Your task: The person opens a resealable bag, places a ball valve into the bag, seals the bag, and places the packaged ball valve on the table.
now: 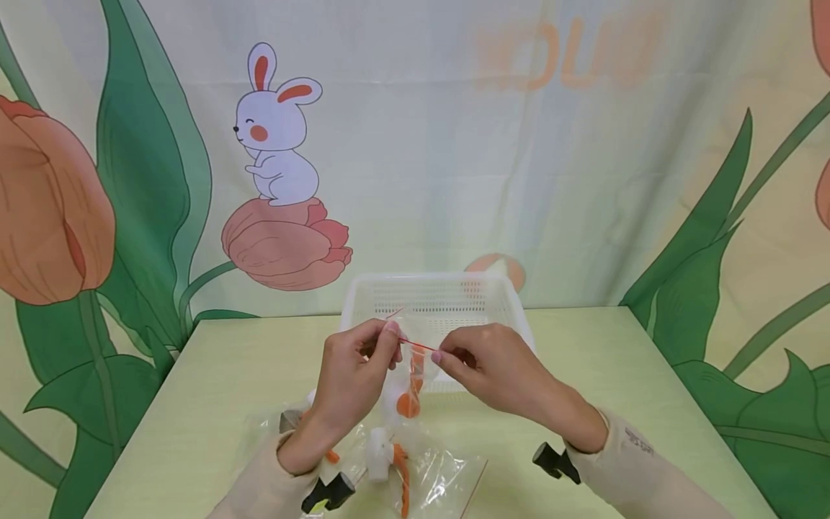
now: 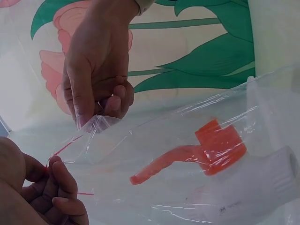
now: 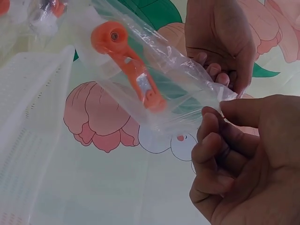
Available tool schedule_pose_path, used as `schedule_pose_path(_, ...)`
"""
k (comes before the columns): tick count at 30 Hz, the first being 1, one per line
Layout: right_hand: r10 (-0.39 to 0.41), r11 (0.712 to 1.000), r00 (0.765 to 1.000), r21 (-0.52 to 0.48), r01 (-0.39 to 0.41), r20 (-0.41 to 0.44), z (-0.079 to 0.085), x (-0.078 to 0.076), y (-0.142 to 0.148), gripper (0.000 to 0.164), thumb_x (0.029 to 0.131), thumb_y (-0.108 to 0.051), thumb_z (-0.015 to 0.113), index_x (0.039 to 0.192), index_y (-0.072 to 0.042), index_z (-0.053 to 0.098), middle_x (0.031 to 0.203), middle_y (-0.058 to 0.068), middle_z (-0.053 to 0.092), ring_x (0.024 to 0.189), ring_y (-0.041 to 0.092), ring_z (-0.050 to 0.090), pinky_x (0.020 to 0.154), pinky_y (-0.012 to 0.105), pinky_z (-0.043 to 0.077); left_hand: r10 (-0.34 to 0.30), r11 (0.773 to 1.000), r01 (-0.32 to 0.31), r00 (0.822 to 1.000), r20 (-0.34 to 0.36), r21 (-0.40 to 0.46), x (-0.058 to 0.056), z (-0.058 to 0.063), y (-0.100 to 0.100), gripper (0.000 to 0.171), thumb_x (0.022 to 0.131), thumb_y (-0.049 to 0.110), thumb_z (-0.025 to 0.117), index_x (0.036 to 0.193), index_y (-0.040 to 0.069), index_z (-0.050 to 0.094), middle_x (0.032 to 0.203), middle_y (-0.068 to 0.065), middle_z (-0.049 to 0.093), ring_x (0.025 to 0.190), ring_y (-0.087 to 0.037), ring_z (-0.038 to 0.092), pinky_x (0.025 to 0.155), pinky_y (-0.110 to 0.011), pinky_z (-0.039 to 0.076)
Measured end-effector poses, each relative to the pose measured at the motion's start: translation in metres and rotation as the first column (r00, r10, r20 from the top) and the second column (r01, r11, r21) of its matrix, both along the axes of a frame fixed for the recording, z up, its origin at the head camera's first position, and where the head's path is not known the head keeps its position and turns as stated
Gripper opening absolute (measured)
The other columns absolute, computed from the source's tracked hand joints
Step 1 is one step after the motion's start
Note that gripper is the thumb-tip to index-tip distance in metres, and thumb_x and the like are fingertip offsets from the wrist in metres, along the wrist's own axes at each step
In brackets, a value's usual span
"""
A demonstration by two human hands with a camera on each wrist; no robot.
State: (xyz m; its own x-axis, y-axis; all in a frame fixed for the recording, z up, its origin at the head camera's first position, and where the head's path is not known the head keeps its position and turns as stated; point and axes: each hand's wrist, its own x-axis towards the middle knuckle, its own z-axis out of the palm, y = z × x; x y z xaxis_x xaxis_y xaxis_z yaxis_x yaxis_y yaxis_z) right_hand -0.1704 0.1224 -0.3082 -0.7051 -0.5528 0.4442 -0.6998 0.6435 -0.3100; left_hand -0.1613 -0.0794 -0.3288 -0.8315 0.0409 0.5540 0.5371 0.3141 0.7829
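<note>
Both hands hold the red-lined top of a clear zip bag point(image 2: 112, 145) above the table. My left hand point(image 1: 359, 364) pinches one part of the red strip between thumb and fingers. A short way along it, my right hand point(image 1: 502, 367) grips the strip between thumb and forefinger, its other fingers curled. Inside the hanging bag is a white plastic tap point(image 2: 243, 192) with an orange lever handle point(image 3: 136, 75). The lever's round end shows a screw in its hole in the right wrist view.
A white perforated basket point(image 1: 353, 299) stands behind the hands, against the printed curtain point(image 1: 415, 144). Nearer me on the table point(image 1: 583, 360) lies another bagged white tap point(image 1: 379, 454) with an orange handle. One more clear bag point(image 1: 259, 429) is partly hidden by my left wrist.
</note>
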Motion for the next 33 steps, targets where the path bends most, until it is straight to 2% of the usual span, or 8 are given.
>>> schedule_pose_path(6, 0.033, 0.996, 0.999, -0.080, -0.033, 0.001, -0.001, 0.000, 0.003, 0.010, 0.088, -0.023, 0.063, 0.081, -0.018, 0.067, 0.066, -0.015, 0.057, 0.057, -0.002, 0.044, 0.056, 0.016, 0.040, -0.009, 1.000, 0.008, 1.000, 0.027, 0.017, 0.000, -0.002, -0.002, 0.028, 0.094, 0.021, 0.053, 0.071, 0.009, 0.064, 0.059, -0.001, 0.057, 0.053, -0.016, 0.055, 0.050, -0.022, 0.044)
schedule_pose_path(11, 0.049, 0.988, 0.997, -0.142, -0.058, -0.063, 0.002, -0.001, 0.006, 0.007, 0.087, -0.019, 0.064, 0.081, -0.016, 0.066, 0.069, -0.013, 0.057, 0.061, -0.001, 0.046, 0.057, 0.017, 0.042, -0.017, 0.999, 0.015, 0.999, 0.046, 0.038, 0.000, -0.004, -0.004, 0.028, 0.094, 0.021, 0.054, 0.073, 0.007, 0.065, 0.059, -0.002, 0.057, 0.053, -0.017, 0.054, 0.049, -0.023, 0.043)
schedule_pose_path(14, 0.056, 0.987, 0.992, -0.147, -0.072, -0.110, 0.004, -0.001, 0.007, 0.007, 0.087, -0.017, 0.064, 0.081, -0.016, 0.065, 0.070, -0.012, 0.057, 0.064, -0.001, 0.047, 0.058, 0.016, 0.042, -0.024, 0.999, 0.022, 0.998, 0.052, 0.045, 0.001, -0.004, -0.004, 0.027, 0.094, 0.021, 0.054, 0.072, 0.009, 0.065, 0.059, -0.002, 0.057, 0.052, -0.018, 0.054, 0.047, -0.023, 0.042)
schedule_pose_path(18, 0.073, 0.984, 0.982, -0.148, -0.100, -0.176, 0.010, -0.001, 0.008, 0.005, 0.086, -0.014, 0.065, 0.081, -0.015, 0.064, 0.071, -0.011, 0.058, 0.065, -0.001, 0.048, 0.059, 0.016, 0.044, -0.032, 0.998, 0.028, 0.996, 0.084, 0.050, 0.004, -0.003, -0.004, 0.026, 0.094, 0.020, 0.055, 0.072, 0.011, 0.066, 0.057, -0.003, 0.056, 0.050, -0.012, 0.051, 0.045, -0.022, 0.039)
schedule_pose_path(20, 0.084, 0.983, 0.974, -0.144, -0.116, -0.209, 0.014, -0.001, 0.009, 0.005, 0.086, -0.013, 0.065, 0.082, -0.015, 0.063, 0.071, -0.010, 0.058, 0.066, -0.001, 0.049, 0.059, 0.016, 0.044, -0.036, 0.998, 0.030, 0.994, 0.107, 0.054, 0.007, -0.002, -0.004, 0.025, 0.093, 0.015, 0.055, 0.071, 0.009, 0.066, 0.056, -0.005, 0.055, 0.049, -0.007, 0.049, 0.046, -0.021, 0.038)
schedule_pose_path(26, 0.118, 0.982, 0.953, -0.113, -0.154, -0.278, 0.023, 0.000, 0.008, 0.005, 0.085, -0.011, 0.065, 0.082, -0.013, 0.062, 0.072, -0.009, 0.059, 0.066, 0.000, 0.049, 0.060, 0.013, 0.043, -0.046, 0.998, 0.039, 0.986, 0.158, 0.048, 0.012, 0.002, -0.003, 0.024, 0.092, 0.006, 0.053, 0.071, 0.002, 0.065, 0.056, -0.012, 0.055, 0.047, -0.004, 0.045, 0.047, -0.019, 0.035)
schedule_pose_path(30, 0.120, 0.984, 0.946, -0.087, -0.153, -0.302, 0.027, 0.001, 0.010, 0.005, 0.084, -0.010, 0.066, 0.082, -0.013, 0.062, 0.071, -0.008, 0.059, 0.065, 0.001, 0.049, 0.059, 0.014, 0.042, -0.044, 0.999, 0.042, 0.989, 0.143, 0.015, 0.010, -0.003, -0.007, 0.024, 0.093, 0.010, 0.053, 0.071, 0.009, 0.064, 0.055, -0.005, 0.051, 0.045, -0.005, 0.039, 0.045, -0.020, 0.031)
schedule_pose_path(33, 0.116, 0.987, 0.941, -0.068, -0.145, -0.318, 0.030, -0.001, 0.012, 0.005, 0.084, -0.010, 0.067, 0.082, -0.013, 0.062, 0.071, -0.008, 0.058, 0.064, 0.002, 0.048, 0.059, 0.014, 0.042, -0.012, 0.998, 0.016, 0.998, 0.067, -0.058, 0.009, -0.005, -0.011, 0.023, 0.092, 0.014, 0.054, 0.072, 0.014, 0.065, 0.054, 0.003, 0.048, 0.046, -0.005, 0.039, 0.045, -0.020, 0.032)
